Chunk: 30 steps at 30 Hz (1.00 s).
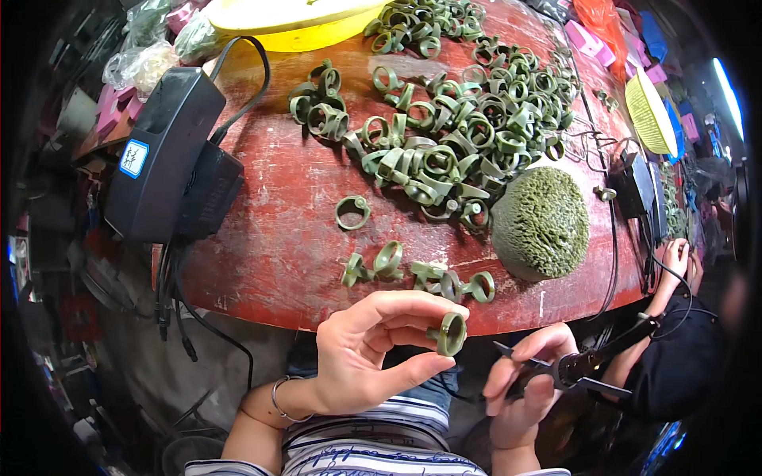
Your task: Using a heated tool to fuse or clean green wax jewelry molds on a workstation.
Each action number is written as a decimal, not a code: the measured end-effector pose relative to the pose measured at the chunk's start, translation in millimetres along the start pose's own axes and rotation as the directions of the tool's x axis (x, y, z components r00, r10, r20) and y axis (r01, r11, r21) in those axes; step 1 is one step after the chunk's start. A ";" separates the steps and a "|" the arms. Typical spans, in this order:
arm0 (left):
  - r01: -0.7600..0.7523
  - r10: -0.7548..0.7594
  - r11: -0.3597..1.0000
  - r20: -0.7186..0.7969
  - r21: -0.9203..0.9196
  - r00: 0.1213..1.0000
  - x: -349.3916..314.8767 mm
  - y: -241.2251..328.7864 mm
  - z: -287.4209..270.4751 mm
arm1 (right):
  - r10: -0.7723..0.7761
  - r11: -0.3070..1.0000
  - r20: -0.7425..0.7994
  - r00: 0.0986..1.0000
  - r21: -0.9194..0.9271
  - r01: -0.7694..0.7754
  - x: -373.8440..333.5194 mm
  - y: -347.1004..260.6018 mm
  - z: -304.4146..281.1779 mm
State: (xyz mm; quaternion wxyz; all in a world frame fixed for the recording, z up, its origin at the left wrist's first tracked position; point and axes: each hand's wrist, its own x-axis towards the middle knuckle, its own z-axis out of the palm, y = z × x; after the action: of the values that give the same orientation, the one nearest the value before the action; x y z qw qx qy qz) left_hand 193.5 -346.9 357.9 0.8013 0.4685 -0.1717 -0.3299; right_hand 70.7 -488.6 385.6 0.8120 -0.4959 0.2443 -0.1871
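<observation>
Just past the table's front edge, my left hand [373,349] holds a green ring-shaped piece [452,334] between its fingertips, with the round opening turned to the right. To its right, my right hand [528,381] is closed around a dark, pen-like tool [578,366]. A flat pointed blade sticks out of the tool toward the ring piece, without touching it. Several loose ring pieces [449,284] lie on the table beyond my left hand, and a single one [352,213] sits farther off. A large pile of them [444,151] covers the far middle.
The red worn table [278,262] carries a rough-topped green block [544,226], a dark power unit with cables [171,155] at left and another black box [635,186] at right. A yellow basin [302,36] stands at the back, a yellow basket [651,115] far right. Another person's arm [671,274] shows at right.
</observation>
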 end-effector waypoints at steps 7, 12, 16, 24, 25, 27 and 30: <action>-0.051 0.048 0.996 0.051 0.071 0.998 -5.6 2.0 3.8 | -0.068 0.997 0.221 0.973 -0.013 0.072 12.0 9.7 6.3; 0.004 -0.006 0.999 0.057 0.040 0.998 -6.4 0.9 6.1 | -0.095 0.990 0.091 0.991 -0.098 0.104 10.8 11.6 5.1; -0.025 0.020 0.996 0.061 0.081 0.998 -4.5 -0.3 7.8 | -0.072 0.997 0.205 0.976 0.002 0.073 7.9 5.8 1.7; 0.072 -0.072 0.997 0.033 0.001 0.997 -7.0 2.5 11.1 | -0.094 0.988 0.316 0.944 -0.088 0.127 13.4 9.0 -7.5; 0.085 -0.084 0.996 0.026 -0.024 0.996 -7.1 2.7 11.6 | -0.104 0.987 0.337 0.936 -0.077 0.138 13.8 9.5 -8.2; 0.118 -0.117 0.992 0.020 -0.037 0.993 -6.7 3.2 12.6 | -0.098 0.982 0.363 0.927 -0.114 0.148 14.2 7.5 -10.5; 0.163 -0.163 0.982 0.007 -0.090 0.987 -6.1 4.0 13.7 | -0.134 0.974 0.359 0.923 -0.126 0.190 13.7 8.4 -11.9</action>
State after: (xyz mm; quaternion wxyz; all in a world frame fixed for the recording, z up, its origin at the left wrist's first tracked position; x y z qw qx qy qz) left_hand 182.6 -350.0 368.4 0.7920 0.4443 -0.1175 -0.4020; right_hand 75.4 -500.9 370.5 0.7821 -0.6026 0.0686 -0.1430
